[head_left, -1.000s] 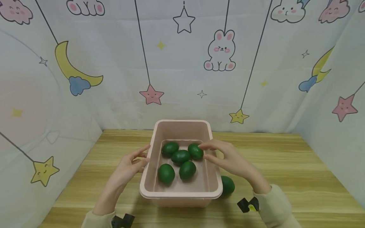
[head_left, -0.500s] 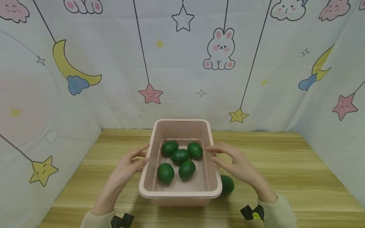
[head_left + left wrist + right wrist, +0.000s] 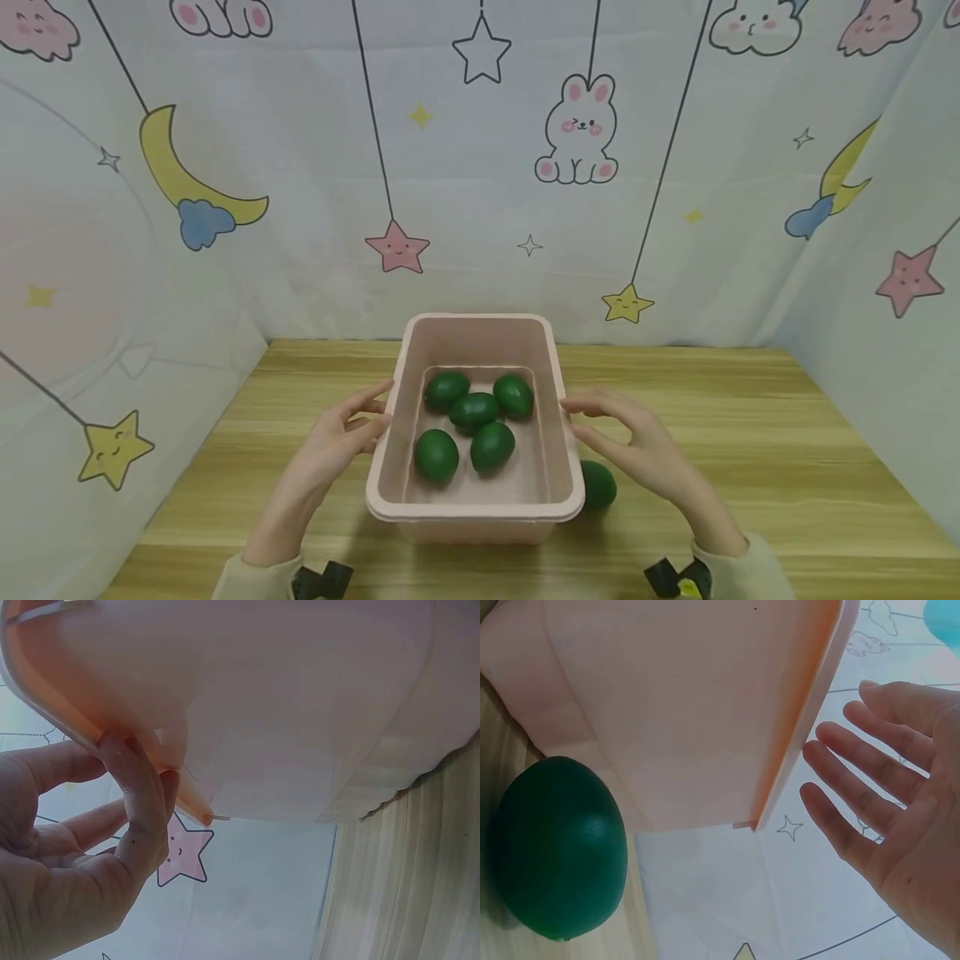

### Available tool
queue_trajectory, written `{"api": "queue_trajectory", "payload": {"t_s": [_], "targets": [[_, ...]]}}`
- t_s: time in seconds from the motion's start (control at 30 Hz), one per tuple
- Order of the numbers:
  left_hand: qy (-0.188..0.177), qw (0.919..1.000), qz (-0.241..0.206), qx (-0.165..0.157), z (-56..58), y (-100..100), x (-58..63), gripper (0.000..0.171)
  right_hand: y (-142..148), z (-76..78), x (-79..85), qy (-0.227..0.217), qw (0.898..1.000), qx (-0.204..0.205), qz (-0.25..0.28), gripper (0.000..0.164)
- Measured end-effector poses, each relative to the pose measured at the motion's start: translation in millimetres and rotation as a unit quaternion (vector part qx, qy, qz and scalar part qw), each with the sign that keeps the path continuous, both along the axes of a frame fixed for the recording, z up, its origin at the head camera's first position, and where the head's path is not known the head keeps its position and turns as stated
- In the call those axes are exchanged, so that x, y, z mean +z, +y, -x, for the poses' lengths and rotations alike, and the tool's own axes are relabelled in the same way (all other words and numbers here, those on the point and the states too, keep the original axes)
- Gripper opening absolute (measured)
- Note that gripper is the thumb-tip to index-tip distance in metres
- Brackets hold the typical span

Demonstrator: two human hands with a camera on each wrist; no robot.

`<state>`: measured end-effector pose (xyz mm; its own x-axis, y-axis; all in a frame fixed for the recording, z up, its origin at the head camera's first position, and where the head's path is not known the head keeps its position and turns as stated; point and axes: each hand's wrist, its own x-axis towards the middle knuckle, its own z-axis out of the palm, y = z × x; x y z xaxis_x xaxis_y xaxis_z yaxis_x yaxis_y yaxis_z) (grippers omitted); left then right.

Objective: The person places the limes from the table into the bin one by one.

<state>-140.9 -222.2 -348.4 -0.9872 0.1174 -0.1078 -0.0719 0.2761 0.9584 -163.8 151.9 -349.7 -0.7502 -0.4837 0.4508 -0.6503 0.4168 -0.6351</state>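
Observation:
A pale pink plastic bin stands on the wooden table with several dark green, egg-shaped fruits spread over its floor. They look like avocados. My left hand is at the bin's left rim; in the left wrist view its bent fingers hook up under the lip. On the other side my right hand holds nothing, its fingertips right at the right rim. The right wrist view shows its fingers spread and nearly straight. Another green fruit lies on the table outside the bin's right wall.
The wooden table reaches back to a white cloth printed with stars, moons and a rabbit. More of this cloth hangs at both sides. Black blocks sit at the cuffs of both sleeves.
My right hand has drawn back to the right, from over the fruit at the bin's back right to outside the rim. The left hand, bin and fruits stay in place.

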Motion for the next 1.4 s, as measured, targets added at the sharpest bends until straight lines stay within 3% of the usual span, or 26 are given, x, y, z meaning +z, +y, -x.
{"api": "queue_trajectory", "payload": {"t_s": [0.2, 0.47, 0.87, 1.1, 1.4], "targets": [[0.0, 1.0, -0.002, -0.003, 0.4, 0, -0.6, 0.056, 8, -2.0, -5.9, 0.002, 1.0, 0.003, -0.006, 0.033], [-0.002, 1.0, -0.001, -0.002, 0.5, 0, -1.1, 0.056, 13, -4.9, -11.9, -0.034, 0.999, -0.013, -0.02, 0.038], [0.003, 1.0, 0.006, -0.004, 1.4, 0, 1.4, 0.056, 20, 4.4, -29.4, -0.042, 0.998, -0.027, -0.037, 0.039], [-0.001, 1.0, 0.005, -0.003, 0.5, -2, 2.5, 0.056, 21, 8.8, -37.1, -0.07, 0.996, -0.005, -0.046, 0.037], [-0.002, 1.0, -0.002, -0.006, 0.9, 0, 0.9, 0.057, 27, 10.9, -42.0, -0.123, 0.989, 0.018, -0.081, 0.048]]}}
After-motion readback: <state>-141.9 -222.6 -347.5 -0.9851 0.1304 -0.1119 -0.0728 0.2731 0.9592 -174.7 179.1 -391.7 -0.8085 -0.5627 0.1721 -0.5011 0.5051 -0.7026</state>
